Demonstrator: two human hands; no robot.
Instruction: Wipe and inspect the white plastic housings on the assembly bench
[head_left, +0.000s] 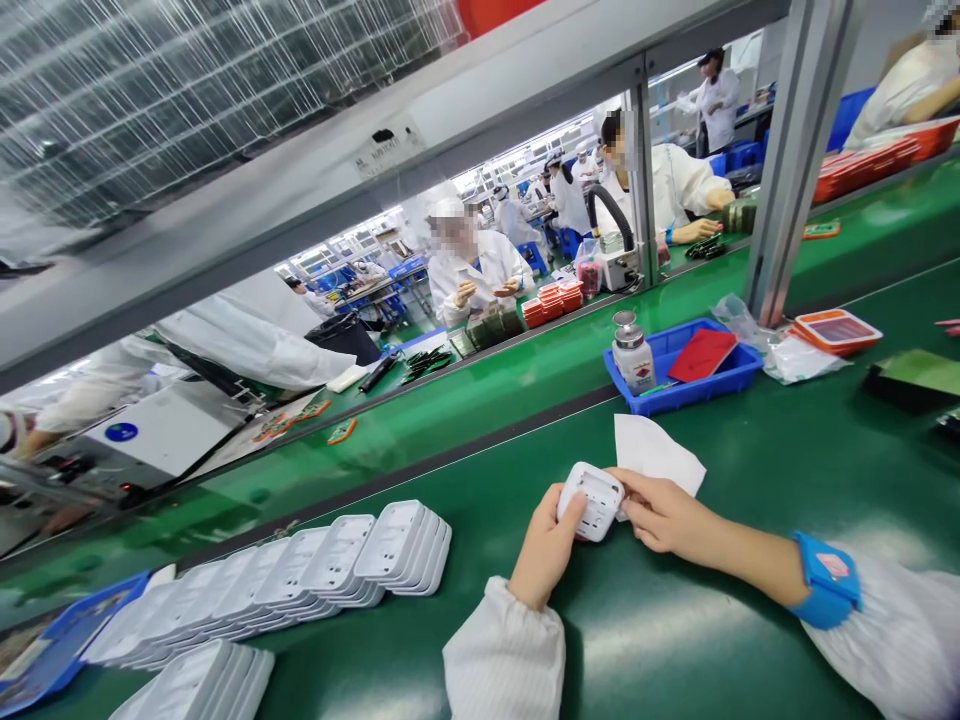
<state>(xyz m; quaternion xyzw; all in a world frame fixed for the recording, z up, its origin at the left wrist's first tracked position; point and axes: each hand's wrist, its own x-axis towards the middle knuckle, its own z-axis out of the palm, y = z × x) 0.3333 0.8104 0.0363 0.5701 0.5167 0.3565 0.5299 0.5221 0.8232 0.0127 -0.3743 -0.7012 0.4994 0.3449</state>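
My left hand [550,540] grips a small white plastic housing [598,500], thumb across its recessed face, which has slots and holes. At the housing's right edge, the fingers of my right hand [667,512] are pinched together. A white sheet [656,452] spreads out behind that hand, and a bit of white shows below the fingertips, so the sheet seems to be in the pinch. Stacks of similar white housings [405,545] lean in a row to the left on the green table [645,640]. Another stack [206,685] stands nearer the front edge.
Beyond my hands, a blue tray [686,395] holds a white pump bottle [634,358] and a red packet [703,355]. An orange-rimmed piece [836,330] lies right of it. Metal posts [799,170] and a raised green ledge [480,385] run behind; co-workers sit beyond.
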